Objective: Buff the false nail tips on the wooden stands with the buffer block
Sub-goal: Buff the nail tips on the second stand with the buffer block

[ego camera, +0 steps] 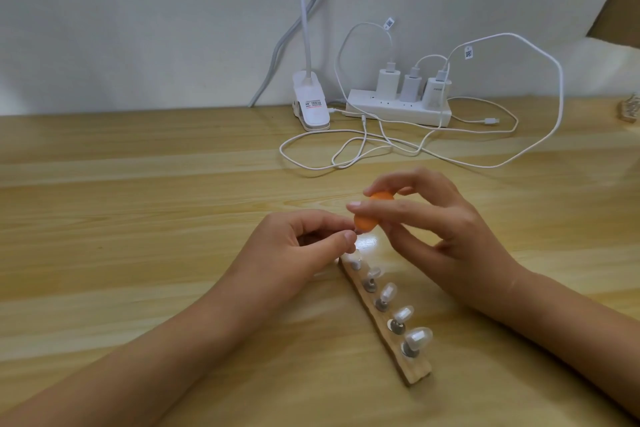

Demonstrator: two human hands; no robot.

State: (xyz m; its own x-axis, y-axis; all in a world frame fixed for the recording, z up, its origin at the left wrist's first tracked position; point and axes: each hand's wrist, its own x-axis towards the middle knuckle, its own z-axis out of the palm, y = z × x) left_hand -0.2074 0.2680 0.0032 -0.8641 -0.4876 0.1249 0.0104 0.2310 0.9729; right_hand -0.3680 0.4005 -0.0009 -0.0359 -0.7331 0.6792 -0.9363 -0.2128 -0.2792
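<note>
Head view. The right hand [436, 218] is raised above the table [138, 204] and grips the orange buffer block [371, 216] between thumb and fingertips, the remaining fingers loosely spread. The block hangs tilted, its lower end pointing toward the left hand [304, 243].

The left hand is curled, thumb and forefinger pinched together on a small piece [355, 231] right at the block's lower end. This piece is mostly hidden by the fingertips and cannot be identified.

Just below both hands a wooden stand [417, 373] lies flat on the table, running diagonally from beneath the left thumb toward the near right. Pale nail tips [418, 337] sit in a row along it, each on a small grey mount. The far end of the stand is partly covered by the left hand.

At the back edge of the table, against the wall, there is a white power strip [398, 112] carrying three chargers [388, 80]. A white clip lamp base [311, 109] is just to its left. White cables [540, 135] loop over the table in front.
</note>
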